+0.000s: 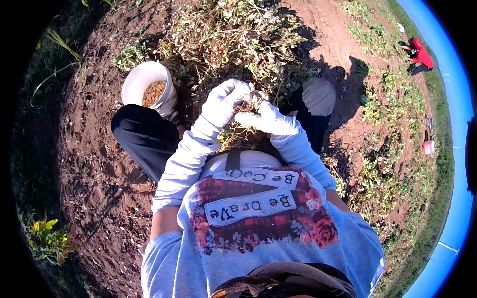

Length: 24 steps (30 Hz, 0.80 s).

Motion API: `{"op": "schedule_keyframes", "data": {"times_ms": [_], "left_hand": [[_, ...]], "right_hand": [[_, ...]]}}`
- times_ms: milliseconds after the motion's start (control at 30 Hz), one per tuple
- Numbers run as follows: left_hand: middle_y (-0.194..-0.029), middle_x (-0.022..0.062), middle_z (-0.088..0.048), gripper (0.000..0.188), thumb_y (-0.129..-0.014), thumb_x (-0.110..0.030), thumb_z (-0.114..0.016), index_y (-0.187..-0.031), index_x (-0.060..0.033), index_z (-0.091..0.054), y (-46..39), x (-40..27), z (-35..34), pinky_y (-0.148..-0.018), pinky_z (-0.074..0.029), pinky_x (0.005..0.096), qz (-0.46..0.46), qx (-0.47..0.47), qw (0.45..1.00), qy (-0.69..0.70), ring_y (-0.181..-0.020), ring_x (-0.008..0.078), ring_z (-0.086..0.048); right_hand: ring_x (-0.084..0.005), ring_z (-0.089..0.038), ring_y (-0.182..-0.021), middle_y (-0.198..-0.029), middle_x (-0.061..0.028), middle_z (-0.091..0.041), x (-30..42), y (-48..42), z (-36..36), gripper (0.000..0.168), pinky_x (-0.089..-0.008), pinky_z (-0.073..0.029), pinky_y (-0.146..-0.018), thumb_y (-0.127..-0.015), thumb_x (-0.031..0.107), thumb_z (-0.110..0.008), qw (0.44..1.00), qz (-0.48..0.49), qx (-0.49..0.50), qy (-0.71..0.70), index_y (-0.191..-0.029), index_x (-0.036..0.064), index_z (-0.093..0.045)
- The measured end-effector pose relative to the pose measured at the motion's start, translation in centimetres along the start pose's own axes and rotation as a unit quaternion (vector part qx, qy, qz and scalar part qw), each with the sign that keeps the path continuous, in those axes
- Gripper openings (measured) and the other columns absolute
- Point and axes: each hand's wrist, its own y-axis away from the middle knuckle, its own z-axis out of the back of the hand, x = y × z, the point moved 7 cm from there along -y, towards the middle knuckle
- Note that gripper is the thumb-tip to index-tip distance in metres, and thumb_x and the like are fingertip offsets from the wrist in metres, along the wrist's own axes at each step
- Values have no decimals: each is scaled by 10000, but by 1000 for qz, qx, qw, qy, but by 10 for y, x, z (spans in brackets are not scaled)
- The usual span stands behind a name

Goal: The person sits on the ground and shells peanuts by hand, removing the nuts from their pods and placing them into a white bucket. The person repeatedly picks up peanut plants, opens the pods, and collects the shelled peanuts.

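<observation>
Both my hands wear white gloves and meet over my lap, between my bent knees. A small clump of peanut pods with roots (249, 104) is pinched between them. My left hand (226, 98) grips the clump from the left, its fingers curled. From the right, my right hand (269, 118) holds the lower side of the same clump, thumb pointing left. The gloves hide part of the pods. Beyond my left knee stands a white plastic bucket (128, 83), with shelled-looking or whole tan peanuts (154, 93) in its bottom.
A large heap of pulled peanut plants (234, 41) lies just past my hands. Reddish-brown soil (108, 186) spreads on the left. Rows of plants (372, 178) run along the right, with a pink bucket (429, 148) farther off. A person in red (421, 54) bends over in the distance.
</observation>
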Motion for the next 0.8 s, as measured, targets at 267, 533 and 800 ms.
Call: {"op": "schedule_keyframes", "data": {"times_ms": [267,533,800], "left_hand": [[-872,52,-674,143,-885,-93,-689,-1006,-20,-669,0,-16,14,-719,-508,257,-114,-61,885,-447,-764,99,-597],[-816,50,-688,408,-961,-419,-652,-937,-14,-702,-30,30,39,-665,-504,306,59,-78,948,-304,-739,124,-614],[-925,120,-713,334,-921,-192,-717,-1095,86,-652,-47,72,76,-708,-555,301,136,-97,959,-230,-814,174,-677]], "right_hand": [[-243,-558,-1182,-1200,-69,-634,-19,-6,-1,332,-416,-379,-1045,-940,201,-654,970,-2,-16,243,-1251,97,-601],[-333,-633,-1074,-1193,-136,-631,-88,-3,2,474,-408,-513,-904,-886,354,-719,985,-37,-61,159,-1259,88,-598],[-329,-669,-973,-1106,-168,-663,-56,-9,2,466,-399,-535,-850,-890,356,-724,911,-70,-73,401,-1238,59,-638]]}}
